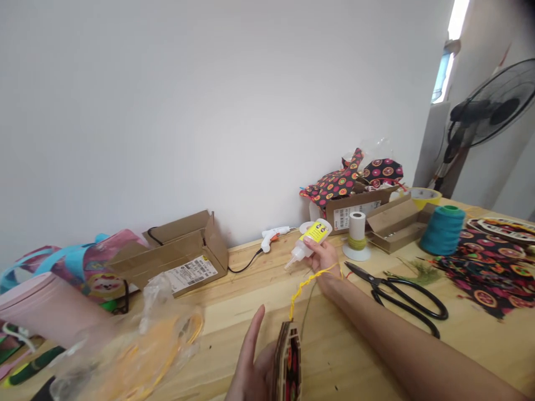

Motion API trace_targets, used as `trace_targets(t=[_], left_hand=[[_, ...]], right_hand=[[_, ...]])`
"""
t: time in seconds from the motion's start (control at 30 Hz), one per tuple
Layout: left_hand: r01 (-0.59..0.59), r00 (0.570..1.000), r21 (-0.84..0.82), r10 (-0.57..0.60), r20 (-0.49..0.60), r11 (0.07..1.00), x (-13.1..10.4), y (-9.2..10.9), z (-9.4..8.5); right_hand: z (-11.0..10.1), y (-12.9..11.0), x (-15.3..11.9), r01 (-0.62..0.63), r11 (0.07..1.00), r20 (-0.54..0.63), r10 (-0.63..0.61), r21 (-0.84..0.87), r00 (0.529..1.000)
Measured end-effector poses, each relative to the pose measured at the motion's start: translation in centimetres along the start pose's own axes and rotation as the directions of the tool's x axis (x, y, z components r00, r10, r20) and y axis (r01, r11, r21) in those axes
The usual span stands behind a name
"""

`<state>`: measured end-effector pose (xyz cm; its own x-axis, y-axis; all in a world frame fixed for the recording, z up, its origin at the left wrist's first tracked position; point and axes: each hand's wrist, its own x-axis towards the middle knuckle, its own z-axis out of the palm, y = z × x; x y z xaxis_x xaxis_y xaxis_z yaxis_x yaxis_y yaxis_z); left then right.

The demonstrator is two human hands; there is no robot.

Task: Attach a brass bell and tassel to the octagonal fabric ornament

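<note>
My right hand (325,260) is wrapped round a clear glue bottle (318,229) with a yellow label, its pointed nozzle tilted down to the left. At the bottom centre, my left hand (251,365) has its thumb raised and its fingers behind a flat piece with layered wooden edges and dark patterned fabric (287,362), seen nearly edge-on. A yellow twisted cord (299,292) runs from the top of that piece to my right hand, near the wrist. Black-handled scissors (395,292) lie on the table beside my right forearm.
A white glue gun (273,236) lies by the wall. Cardboard boxes (171,262), a white spool (356,231), a teal thread cone (443,231) and patterned fabric (485,267) surround the work area. At left are a plastic bag (142,356) and a pink cup (62,312). A fan (480,111) stands right.
</note>
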<state>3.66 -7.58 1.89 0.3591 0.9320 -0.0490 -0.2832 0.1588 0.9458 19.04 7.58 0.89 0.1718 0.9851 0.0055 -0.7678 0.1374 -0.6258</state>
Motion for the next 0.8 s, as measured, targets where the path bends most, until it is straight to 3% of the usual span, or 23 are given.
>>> trace_targets(t=[0.13,0.23,0.5,0.67,0.8], left_hand=[[0.040,0.997,-0.165,-0.028,0.076,0.985,0.5,-1.0,-1.6],[0.023,0.997,-0.162,-0.009,0.082,0.987,0.9,-1.1,-2.5],[-0.016,0.972,0.113,-0.011,0.236,0.993,2.5,-0.2,-5.3],[-0.075,0.968,0.310,-0.005,0.250,0.948,3.5,0.4,-6.7],[-0.055,0.980,0.419,-0.031,0.194,0.907,3.8,0.7,-8.0]], right_hand=[[0.0,0.0,-0.2,0.003,1.000,0.019,-0.003,0.004,1.000],[0.1,-0.1,-0.4,0.001,1.000,0.027,-0.001,-0.002,1.000],[0.0,0.0,-0.4,0.008,1.000,0.026,-0.008,-0.020,1.000],[0.0,0.0,-0.4,0.011,1.000,0.025,-0.011,-0.019,1.000],[0.0,-0.1,-0.5,-0.001,1.000,0.019,0.001,-0.024,1.000]])
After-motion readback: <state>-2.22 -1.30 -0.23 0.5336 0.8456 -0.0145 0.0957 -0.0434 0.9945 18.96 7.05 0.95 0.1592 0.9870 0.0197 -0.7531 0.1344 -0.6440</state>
